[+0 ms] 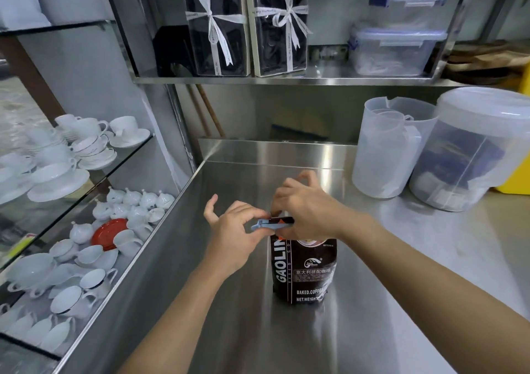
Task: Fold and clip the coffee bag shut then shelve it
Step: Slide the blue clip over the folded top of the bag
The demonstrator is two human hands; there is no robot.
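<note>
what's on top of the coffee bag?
A blue clip lies across the folded top of the coffee bag, with the left hand and right hand on it. The hands cover most of the fold.

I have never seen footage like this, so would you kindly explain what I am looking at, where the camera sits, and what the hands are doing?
There is no machine here: a person works with two bare hands, and the single picture comes from a wide-angle camera worn on their head, looking forward and down. That is why both forearms reach in from the bottom edge.

A dark coffee bag stands upright on a steel counter. Its top is folded over, and a blue clip lies across the fold. The left hand pinches the clip's end, while the right hand grips the folded top. I cannot tell whether the clip is fully snapped shut.

At the back right stand clear plastic jugs. Above runs a steel shelf with two ribboned boxes. On the left, glass shelves hold white cups.
</note>
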